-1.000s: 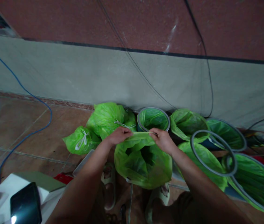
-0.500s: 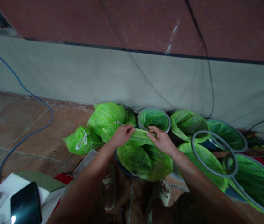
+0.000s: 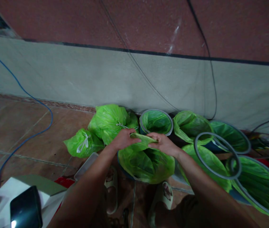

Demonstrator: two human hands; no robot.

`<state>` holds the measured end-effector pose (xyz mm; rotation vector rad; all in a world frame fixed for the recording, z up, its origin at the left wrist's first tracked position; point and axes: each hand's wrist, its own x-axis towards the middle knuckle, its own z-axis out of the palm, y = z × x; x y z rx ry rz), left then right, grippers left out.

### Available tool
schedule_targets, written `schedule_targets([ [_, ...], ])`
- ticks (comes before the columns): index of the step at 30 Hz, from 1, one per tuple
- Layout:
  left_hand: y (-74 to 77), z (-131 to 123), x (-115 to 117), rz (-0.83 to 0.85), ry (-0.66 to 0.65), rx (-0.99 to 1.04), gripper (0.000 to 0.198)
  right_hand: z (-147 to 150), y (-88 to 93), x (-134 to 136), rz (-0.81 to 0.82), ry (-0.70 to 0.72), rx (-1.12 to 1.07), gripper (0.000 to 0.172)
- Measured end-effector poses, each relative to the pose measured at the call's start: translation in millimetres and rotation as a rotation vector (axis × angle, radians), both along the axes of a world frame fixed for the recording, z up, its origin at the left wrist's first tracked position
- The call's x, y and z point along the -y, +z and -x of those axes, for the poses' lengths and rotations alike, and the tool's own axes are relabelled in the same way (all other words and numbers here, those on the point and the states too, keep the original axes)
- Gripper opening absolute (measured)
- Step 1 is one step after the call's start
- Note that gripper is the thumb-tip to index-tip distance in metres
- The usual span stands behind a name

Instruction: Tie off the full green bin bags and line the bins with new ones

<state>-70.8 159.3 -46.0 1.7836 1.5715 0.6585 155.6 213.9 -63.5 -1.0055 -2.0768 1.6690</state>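
Bags (image 3: 110, 120), green and tied, sit left of centre; the left hand (image 3: 124, 138), its grip narrow, pinches the rim of a green liner (image 3: 146, 169) at lower centre; the right hand (image 3: 165, 144) pinches that rim too, similarly narrow; a grey ring (image 3: 195, 148) shows lower right.

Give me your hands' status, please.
Left hand, right hand: both holding green plastic bag by far edge. Bag's mouth open. Grey round ring off right, clear of both hands.
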Motion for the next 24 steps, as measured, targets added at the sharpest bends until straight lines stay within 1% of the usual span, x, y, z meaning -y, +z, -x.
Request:
schedule_targets([
  [4,-1.7,1,0,0.022,-0.044,-0.085,0.025,1,-2.3,-1,-0.078,-0.010,0.032,0.038],
  [7,-6.3,3,-2,-0.009,-0.071,-0.185,0.021,2,-2.7,-2,-0.151,-0.078,0.060,0.034],
  [9,-10.8,6,-2,-0.021,-0.070,-0.260,0.024,1,-3.8,-4,-0.167,-0.139,0.080,0.035],
  [12,-17.8,13,-2,0.000,-0.017,-0.369,0.033,-4,-7.2,-10,-0.197,-0.243,0.112,0.038],
  [14,-21.3,18,-1,0.017,0.039,-0.439,0.035,-10,-9.1,-15,-0.237,-0.314,0.147,0.037],
  [16,-22.9,22,0,0.023,0.117,-0.515,0.035,-15,-9.0,-20,-0.294,-0.389,0.216,0.035],
  [18,-22.3,25,0,0.030,0.212,-0.577,0.036,-18,-6.4,-21,-0.384,-0.446,0.332,0.033],
  [20,-19.7,25,-1,0.036,0.291,-0.599,0.036,-19,-2.4,-18,-0.487,-0.435,0.477,0.031],
  [22,-16.2,23,-3,0.030,0.334,-0.584,0.034,-17,1.2,-12,-0.554,-0.359,0.623,0.033],
  [24,-12.7,18,-4,0.010,0.343,-0.557,0.034,-13,3.0,-4,-0.590,-0.269,0.720,0.042],
])
